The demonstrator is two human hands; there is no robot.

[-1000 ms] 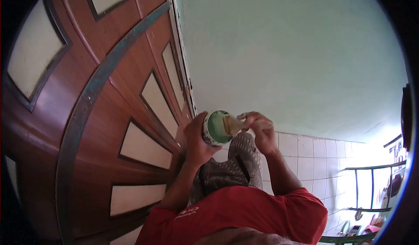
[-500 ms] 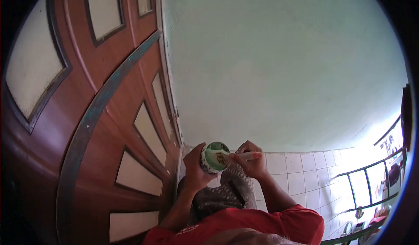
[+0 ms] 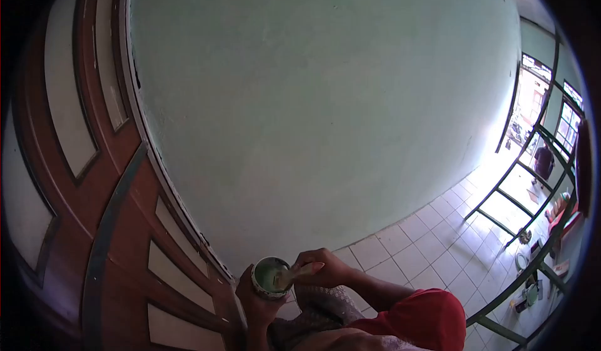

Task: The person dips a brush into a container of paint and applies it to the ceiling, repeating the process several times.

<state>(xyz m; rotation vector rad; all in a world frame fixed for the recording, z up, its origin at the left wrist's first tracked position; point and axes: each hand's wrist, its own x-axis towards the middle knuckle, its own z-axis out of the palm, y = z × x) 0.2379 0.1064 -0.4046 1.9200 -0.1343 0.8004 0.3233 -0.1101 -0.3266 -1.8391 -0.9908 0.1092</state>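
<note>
Head view shows my left hand [image 3: 255, 301] wrapped tight around a small paint can [image 3: 269, 277], low down by the brown door [image 3: 119, 251]. My right hand [image 3: 325, 268] pinches a brush [image 3: 289, 277] with its hairs inside the can. I think the can could tip, or a loaded brush could drip green paint on the white floor tiles [image 3: 438, 251].
</note>
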